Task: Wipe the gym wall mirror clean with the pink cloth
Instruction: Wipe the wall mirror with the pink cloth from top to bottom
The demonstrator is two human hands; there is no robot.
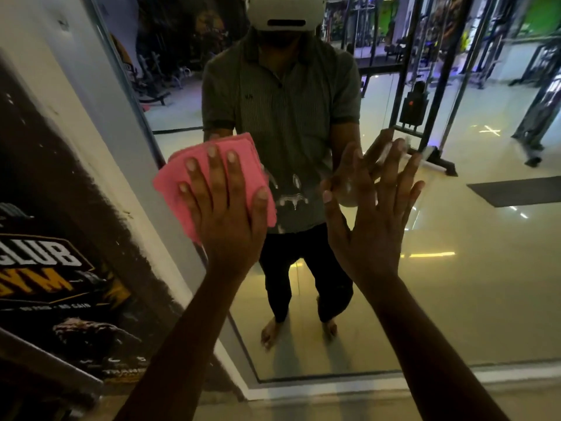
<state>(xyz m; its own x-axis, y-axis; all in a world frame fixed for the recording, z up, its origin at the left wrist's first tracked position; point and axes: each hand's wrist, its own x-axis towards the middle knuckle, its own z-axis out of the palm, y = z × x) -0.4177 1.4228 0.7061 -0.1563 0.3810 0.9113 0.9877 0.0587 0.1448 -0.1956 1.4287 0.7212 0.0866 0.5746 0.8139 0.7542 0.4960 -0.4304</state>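
Both your hands lie flat on the mirror [455,284]: left hand [226,220] presses the folded pink cloth [170,180] with straight fingers; right hand [372,232] splayed, holding nothing, beside wet streaks [293,197].

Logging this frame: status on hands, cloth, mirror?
Left hand flat, pressing cloth on mirror. Right hand open, fingers spread on the glass. Wet streaks between the hands. Nothing in the way.
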